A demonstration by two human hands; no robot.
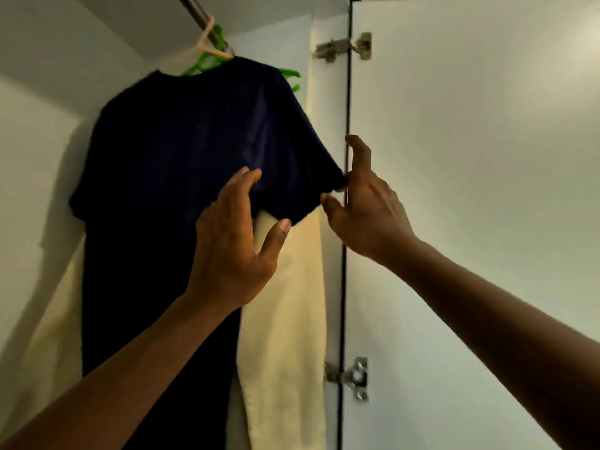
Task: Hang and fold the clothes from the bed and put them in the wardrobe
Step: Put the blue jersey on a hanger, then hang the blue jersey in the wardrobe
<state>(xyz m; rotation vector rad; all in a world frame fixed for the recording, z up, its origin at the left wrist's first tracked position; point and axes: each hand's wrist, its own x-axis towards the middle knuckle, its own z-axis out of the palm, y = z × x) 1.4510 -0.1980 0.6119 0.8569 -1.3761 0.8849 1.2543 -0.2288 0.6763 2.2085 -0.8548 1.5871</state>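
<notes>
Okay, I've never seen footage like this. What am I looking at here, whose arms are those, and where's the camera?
There is no machine here. The one camera is worn on a person's head, so the two bare arms reaching in are their own. They face an open wardrobe, with its door on the right. A navy shirt hangs from the rail, seemingly on a pink hanger, with green hangers and a cream garment behind it. The left hand and right hand are both at the shirt's sleeve nearest the door. Whether either one grips it is unclear.
</notes>
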